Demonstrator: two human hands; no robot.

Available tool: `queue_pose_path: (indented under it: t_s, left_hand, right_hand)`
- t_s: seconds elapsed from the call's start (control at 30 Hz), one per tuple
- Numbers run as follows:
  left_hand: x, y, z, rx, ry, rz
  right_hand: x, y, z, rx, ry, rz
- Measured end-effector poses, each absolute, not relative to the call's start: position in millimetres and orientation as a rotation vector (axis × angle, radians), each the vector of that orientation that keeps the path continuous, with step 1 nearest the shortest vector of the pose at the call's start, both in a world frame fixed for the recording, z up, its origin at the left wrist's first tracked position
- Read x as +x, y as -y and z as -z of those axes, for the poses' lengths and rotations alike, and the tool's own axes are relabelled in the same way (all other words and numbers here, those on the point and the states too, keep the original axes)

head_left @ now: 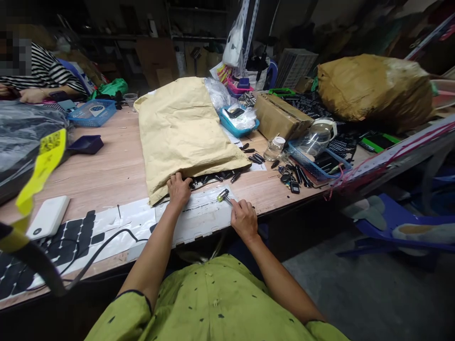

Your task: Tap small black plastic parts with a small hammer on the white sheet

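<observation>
My right hand (244,219) is closed around the handle of a small hammer (223,195); its head, black with a yellow-green end, is just above a pale board (199,215) at the table's front edge. At the lower edge of a large cream paper bag (181,128) is my left hand (178,190), its fingers curled in against the bag and small black pieces. Whatever those fingers grip is hidden. Several small black pieces (218,178) lie along the bag's front edge, partly beneath it.
To the right are a glass jar (273,149), a cardboard box (280,116), a blue basket (322,161) and keys (294,187). A white power bank (49,217), a black cable (106,241) and a yellow strip (40,168) are at left. Another person's hand (32,95) shows far left.
</observation>
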State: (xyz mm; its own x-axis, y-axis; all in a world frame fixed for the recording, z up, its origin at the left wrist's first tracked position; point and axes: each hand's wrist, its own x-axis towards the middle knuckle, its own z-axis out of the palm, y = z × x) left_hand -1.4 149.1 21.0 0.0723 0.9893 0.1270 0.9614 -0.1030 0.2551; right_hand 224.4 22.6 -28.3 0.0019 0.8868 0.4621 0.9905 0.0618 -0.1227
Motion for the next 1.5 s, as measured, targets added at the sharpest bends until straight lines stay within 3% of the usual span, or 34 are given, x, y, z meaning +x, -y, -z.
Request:
queue_pose_path:
  t_s: [0.4, 0.67, 1.13, 1.5]
  left_hand:
    - [17, -83, -9, 2.354, -1.461, -0.454]
    - [7, -76, 17, 2.204, -1.424, -0.680]
    - [12, -75, 13, 2.095, -1.468, -0.653]
    - [16, -74, 11, 2.083, -1.483, -0.653]
  right_hand:
    - [225, -24, 27, -1.892, 1.903, 0.285]
    - [238, -29, 28, -1.848, 1.850, 0.107]
    - [219, 6, 5, -1.509, 1.731, -0.408]
    - [204, 9, -1, -1.514, 1.830, -0.346]
